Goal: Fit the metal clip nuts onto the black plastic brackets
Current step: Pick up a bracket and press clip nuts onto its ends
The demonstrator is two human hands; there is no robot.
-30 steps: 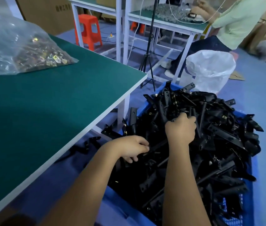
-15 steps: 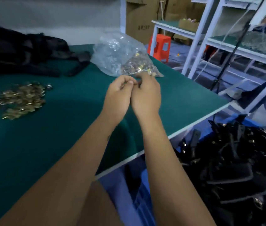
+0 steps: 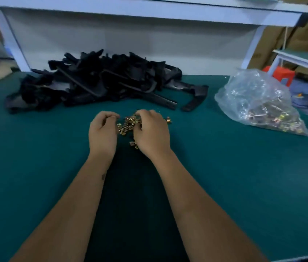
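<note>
A small heap of brass-coloured metal clip nuts (image 3: 127, 124) lies on the green table (image 3: 36, 157), in the middle. My right hand (image 3: 152, 130) sits on the heap's right side, with its fingers curled down into the nuts. Just left of the heap is my left hand (image 3: 103, 130), fingers curled and thumb against the fingertips; nothing shows inside it. Behind the hands lies a pile of black plastic brackets (image 3: 100, 82), untouched.
A clear plastic bag (image 3: 259, 104) with more clip nuts lies at the right of the table. A white shelf (image 3: 149, 10) on slanted supports runs overhead at the back. An orange stool (image 3: 279, 74) stands beyond the table's right edge.
The view swung left from the crate of brackets on the floor to the table. Both hands left the crate, came together in front of the bag, and now sit at the loose nut heap.
</note>
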